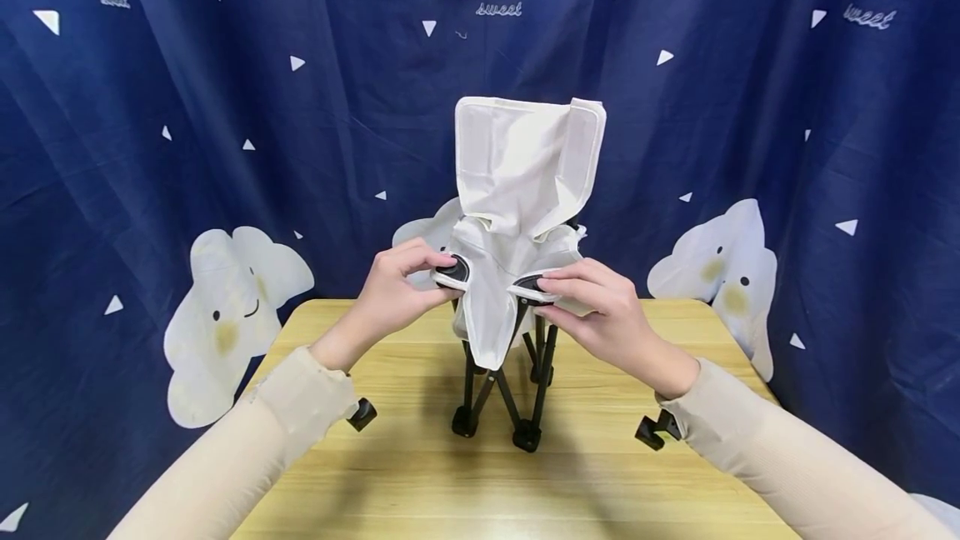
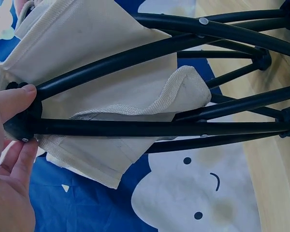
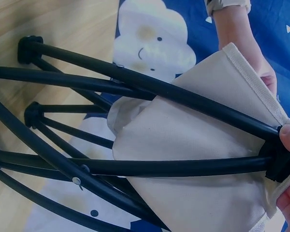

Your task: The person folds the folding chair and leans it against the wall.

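A small folding chair (image 1: pixel 517 157) with off-white fabric and black crossed legs stands partly folded on a wooden table. Its seat sags between two front corners. My left hand (image 1: pixel 401 277) pinches the left corner (image 1: pixel 452 271), thumb below and fingers on top. The opposite corner (image 1: pixel 531 283) is pinched by my right hand (image 1: pixel 603 302) in the same way. In the left wrist view, my thumb and fingers hold the black plastic joint (image 2: pixel 24 118) where two tubes meet. Another such joint (image 3: pixel 280 166) lies between my right thumb and fingers in the right wrist view.
The chair's black feet (image 1: pixel 527 437) rest close together on the wooden table (image 1: pixel 420 482). Behind it hangs a dark blue curtain (image 1: pixel 337 107) printed with clouds and white triangles. Black camera mounts (image 1: pixel 362 414) stick out below both sleeves.
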`<move>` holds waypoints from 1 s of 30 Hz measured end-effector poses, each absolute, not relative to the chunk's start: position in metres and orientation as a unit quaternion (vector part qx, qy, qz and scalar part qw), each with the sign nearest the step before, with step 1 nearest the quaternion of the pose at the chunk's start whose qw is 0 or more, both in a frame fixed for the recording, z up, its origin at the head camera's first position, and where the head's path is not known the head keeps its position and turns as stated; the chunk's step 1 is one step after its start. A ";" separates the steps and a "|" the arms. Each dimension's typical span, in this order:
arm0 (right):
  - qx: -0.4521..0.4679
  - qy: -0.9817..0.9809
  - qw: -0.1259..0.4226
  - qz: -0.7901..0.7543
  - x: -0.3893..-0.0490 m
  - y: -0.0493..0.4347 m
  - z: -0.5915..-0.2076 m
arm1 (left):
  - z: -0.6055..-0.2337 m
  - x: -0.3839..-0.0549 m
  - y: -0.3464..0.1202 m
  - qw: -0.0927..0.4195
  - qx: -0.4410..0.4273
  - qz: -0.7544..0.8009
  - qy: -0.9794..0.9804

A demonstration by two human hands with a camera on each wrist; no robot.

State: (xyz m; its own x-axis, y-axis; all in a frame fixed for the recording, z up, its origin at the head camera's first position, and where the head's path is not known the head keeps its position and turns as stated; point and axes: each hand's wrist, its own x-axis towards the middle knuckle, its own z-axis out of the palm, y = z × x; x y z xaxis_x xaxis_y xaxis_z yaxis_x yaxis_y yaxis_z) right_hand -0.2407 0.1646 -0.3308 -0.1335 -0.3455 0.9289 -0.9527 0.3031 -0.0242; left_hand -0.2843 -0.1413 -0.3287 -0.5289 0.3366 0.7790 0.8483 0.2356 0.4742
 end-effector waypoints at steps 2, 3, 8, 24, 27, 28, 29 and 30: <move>0.482 -0.672 0.449 0.338 -0.241 0.164 -0.330 | -0.328 -0.284 -0.140 0.273 -0.403 -0.470 -0.736; 0.482 -0.672 0.450 0.338 -0.242 0.164 -0.330 | -0.328 -0.284 -0.140 0.274 -0.404 -0.470 -0.736; 0.483 -0.670 0.448 0.343 -0.243 0.162 -0.330 | -0.328 -0.284 -0.137 0.277 -0.408 -0.467 -0.734; 0.480 -0.674 0.447 0.341 -0.247 0.156 -0.328 | -0.326 -0.284 -0.130 0.275 -0.412 -0.472 -0.729; 0.476 -0.675 0.443 0.349 -0.247 0.154 -0.327 | -0.326 -0.284 -0.129 0.275 -0.409 -0.472 -0.731; 0.474 -0.676 0.441 0.352 -0.247 0.154 -0.327 | -0.326 -0.284 -0.129 0.276 -0.407 -0.471 -0.732; 0.473 -0.678 0.439 0.352 -0.247 0.153 -0.327 | -0.326 -0.284 -0.129 0.278 -0.405 -0.469 -0.734; 0.471 -0.679 0.437 0.355 -0.247 0.153 -0.327 | -0.326 -0.284 -0.128 0.280 -0.403 -0.467 -0.735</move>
